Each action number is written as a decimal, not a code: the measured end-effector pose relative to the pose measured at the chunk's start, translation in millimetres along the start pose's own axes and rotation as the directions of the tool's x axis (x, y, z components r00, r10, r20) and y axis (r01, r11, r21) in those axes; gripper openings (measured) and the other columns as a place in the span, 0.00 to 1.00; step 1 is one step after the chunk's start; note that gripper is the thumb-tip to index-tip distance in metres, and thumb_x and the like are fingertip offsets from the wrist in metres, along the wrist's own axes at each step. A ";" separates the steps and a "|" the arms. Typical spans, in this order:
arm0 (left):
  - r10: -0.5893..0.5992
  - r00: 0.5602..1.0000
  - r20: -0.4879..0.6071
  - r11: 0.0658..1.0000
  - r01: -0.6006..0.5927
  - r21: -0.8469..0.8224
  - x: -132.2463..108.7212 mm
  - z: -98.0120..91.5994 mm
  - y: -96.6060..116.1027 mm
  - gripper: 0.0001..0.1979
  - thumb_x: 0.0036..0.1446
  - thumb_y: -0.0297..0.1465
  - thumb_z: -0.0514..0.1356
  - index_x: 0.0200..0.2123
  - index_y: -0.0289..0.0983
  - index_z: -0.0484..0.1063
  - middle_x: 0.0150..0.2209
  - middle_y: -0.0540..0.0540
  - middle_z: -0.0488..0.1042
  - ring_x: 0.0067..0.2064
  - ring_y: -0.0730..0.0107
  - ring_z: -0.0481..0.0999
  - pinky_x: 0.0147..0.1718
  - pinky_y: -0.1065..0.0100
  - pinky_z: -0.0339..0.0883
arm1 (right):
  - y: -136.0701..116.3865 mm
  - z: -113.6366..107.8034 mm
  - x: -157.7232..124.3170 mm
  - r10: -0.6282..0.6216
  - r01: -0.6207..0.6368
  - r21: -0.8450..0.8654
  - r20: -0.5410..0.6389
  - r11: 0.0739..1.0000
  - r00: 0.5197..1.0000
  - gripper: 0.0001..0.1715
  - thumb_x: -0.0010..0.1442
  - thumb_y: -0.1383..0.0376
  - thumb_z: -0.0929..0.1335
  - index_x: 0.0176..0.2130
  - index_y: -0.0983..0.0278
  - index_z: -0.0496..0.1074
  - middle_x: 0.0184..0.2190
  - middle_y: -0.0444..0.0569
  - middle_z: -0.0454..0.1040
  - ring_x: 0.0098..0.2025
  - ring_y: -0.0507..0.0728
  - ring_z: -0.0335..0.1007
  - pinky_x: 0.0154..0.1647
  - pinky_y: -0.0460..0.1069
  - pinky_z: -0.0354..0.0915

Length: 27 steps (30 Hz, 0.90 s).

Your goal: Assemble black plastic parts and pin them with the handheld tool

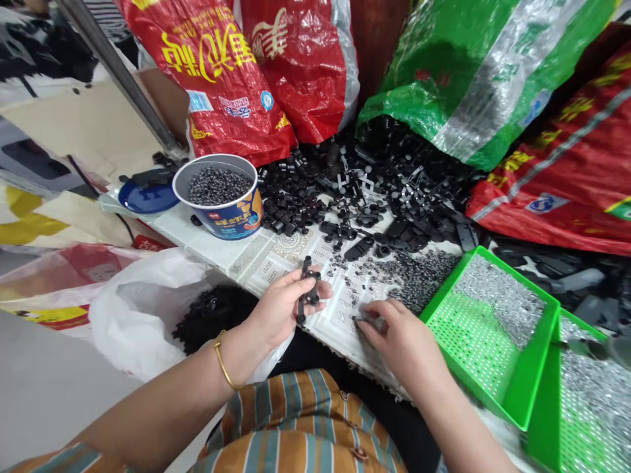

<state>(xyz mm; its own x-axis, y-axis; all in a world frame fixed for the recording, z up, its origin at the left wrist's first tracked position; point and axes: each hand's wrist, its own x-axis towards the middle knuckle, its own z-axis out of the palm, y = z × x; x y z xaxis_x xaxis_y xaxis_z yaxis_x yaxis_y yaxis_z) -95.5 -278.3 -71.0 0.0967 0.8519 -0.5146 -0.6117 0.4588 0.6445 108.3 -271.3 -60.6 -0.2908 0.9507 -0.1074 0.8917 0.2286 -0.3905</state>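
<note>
Near the table's front edge my left hand (290, 295) is closed on a black plastic part (306, 292), a slim bar with round ends and small knobs on its side. To its right, my right hand (392, 325) rests low over the patterned tabletop, thumb and forefinger brought close together near a tiny dark piece (353, 318). Whether that piece is pinched or only beside the fingertips cannot be made out. Beyond the right hand spreads a scatter of tiny black pieces (414, 276). A large heap of mixed black plastic parts (355, 190) covers the table behind.
A paper tub (231, 223) of small dark pieces stands at the left, beside a blue lid (148, 197). Green perforated baskets (517, 407) with shiny silver bits stand at the right. Red bags (236, 79) and a green bag (434, 79) line the back. A white plastic bag (133, 315) hangs left.
</note>
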 end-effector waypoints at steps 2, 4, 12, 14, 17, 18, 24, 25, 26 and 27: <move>0.002 1.000 0.018 1.000 -0.002 0.024 -0.8 3.1 -1.6 0.13 0.51 0.29 0.60 0.42 0.35 0.68 0.33 0.43 0.74 0.38 0.66 0.75 0.32 0.70 0.68 | -2.2 5.6 -2.9 -0.007 0.007 -0.013 -0.011 1.000 1.000 0.06 0.55 0.64 0.64 0.32 0.61 0.70 0.33 0.46 0.72 0.29 0.53 0.70 0.30 0.47 0.62; 0.011 0.999 0.030 0.999 -0.012 0.042 -2.0 5.8 -2.5 0.12 0.51 0.29 0.60 0.41 0.35 0.68 0.33 0.44 0.74 0.37 0.67 0.75 0.32 0.70 0.67 | -0.3 7.7 -0.6 0.014 -0.016 -0.025 -0.065 1.000 0.998 0.07 0.56 0.63 0.63 0.31 0.61 0.70 0.32 0.46 0.72 0.29 0.53 0.70 0.30 0.47 0.62; 0.016 1.000 0.004 0.997 -0.016 0.077 -3.0 5.2 -7.0 0.14 0.51 0.29 0.60 0.43 0.35 0.68 0.34 0.42 0.74 0.38 0.66 0.75 0.32 0.70 0.67 | 9.8 -2.3 15.2 0.021 -0.095 -0.235 -0.300 0.967 0.954 0.11 0.58 0.66 0.61 0.37 0.62 0.72 0.38 0.50 0.73 0.31 0.55 0.70 0.28 0.48 0.59; 0.002 1.000 -0.009 0.997 -0.002 0.076 -3.1 5.7 -7.9 0.15 0.51 0.29 0.60 0.44 0.35 0.68 0.35 0.42 0.75 0.37 0.66 0.75 0.32 0.70 0.67 | 6.7 -3.3 21.8 -0.009 -0.069 -0.258 -0.289 0.964 0.957 0.11 0.58 0.65 0.61 0.36 0.62 0.72 0.37 0.50 0.72 0.31 0.55 0.70 0.29 0.48 0.59; -0.005 1.000 -0.011 0.998 0.005 0.056 -4.2 7.5 -7.4 0.14 0.52 0.29 0.59 0.43 0.35 0.68 0.34 0.42 0.75 0.35 0.68 0.75 0.31 0.70 0.68 | 1.8 -2.0 31.9 -0.018 -0.047 -0.296 -0.213 0.954 0.977 0.10 0.57 0.64 0.62 0.32 0.63 0.71 0.31 0.50 0.72 0.29 0.56 0.69 0.29 0.49 0.59; -0.006 1.000 -0.005 0.999 0.006 0.047 -4.7 8.0 -6.8 0.13 0.52 0.29 0.59 0.43 0.35 0.68 0.34 0.42 0.75 0.34 0.69 0.75 0.31 0.70 0.68 | 0.9 -1.4 34.3 -0.012 -0.049 -0.312 -0.188 0.949 0.982 0.09 0.57 0.65 0.62 0.31 0.63 0.71 0.30 0.50 0.72 0.29 0.56 0.69 0.29 0.49 0.59; -0.013 1.000 0.019 0.998 0.011 0.067 -6.0 11.4 -4.9 0.13 0.50 0.28 0.60 0.41 0.35 0.67 0.34 0.43 0.74 0.35 0.70 0.74 0.33 0.70 0.66 | -1.9 -2.2 27.7 0.032 -0.049 -0.074 -0.226 0.996 0.974 0.07 0.56 0.63 0.64 0.32 0.62 0.71 0.29 0.47 0.75 0.28 0.54 0.69 0.28 0.48 0.60; -0.021 0.999 0.026 0.996 0.018 0.082 -6.0 13.4 -5.6 0.14 0.50 0.27 0.60 0.42 0.35 0.67 0.35 0.43 0.74 0.35 0.71 0.74 0.33 0.71 0.65 | -3.7 -2.7 23.5 0.036 -0.027 0.041 -0.241 0.999 0.970 0.07 0.56 0.63 0.64 0.32 0.61 0.71 0.29 0.46 0.75 0.27 0.53 0.70 0.29 0.47 0.61; -0.030 0.999 0.036 0.995 0.026 0.101 -5.9 16.0 -6.7 0.15 0.49 0.27 0.61 0.42 0.35 0.67 0.35 0.43 0.74 0.35 0.71 0.74 0.33 0.71 0.64 | -6.0 -2.9 19.0 0.032 0.008 0.161 -0.248 0.987 0.968 0.06 0.56 0.63 0.65 0.32 0.61 0.72 0.29 0.45 0.75 0.27 0.52 0.70 0.29 0.46 0.62; -0.036 0.998 0.043 0.992 0.031 0.123 -5.8 18.9 -8.4 0.15 0.49 0.27 0.61 0.42 0.35 0.66 0.35 0.44 0.73 0.35 0.72 0.73 0.33 0.71 0.64 | -8.7 -2.6 14.6 0.019 0.051 0.273 -0.246 0.961 0.969 0.06 0.56 0.63 0.65 0.32 0.61 0.72 0.29 0.45 0.75 0.28 0.52 0.70 0.29 0.46 0.63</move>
<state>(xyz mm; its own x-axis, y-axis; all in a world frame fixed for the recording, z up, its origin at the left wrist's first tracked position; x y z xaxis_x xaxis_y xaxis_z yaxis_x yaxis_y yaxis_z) -76.1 -282.3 -62.7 0.1527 0.8449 -0.5126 -0.5072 0.5122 0.6931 97.1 -258.8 -56.4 -0.1798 0.9771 0.1135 0.7469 0.2108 -0.6306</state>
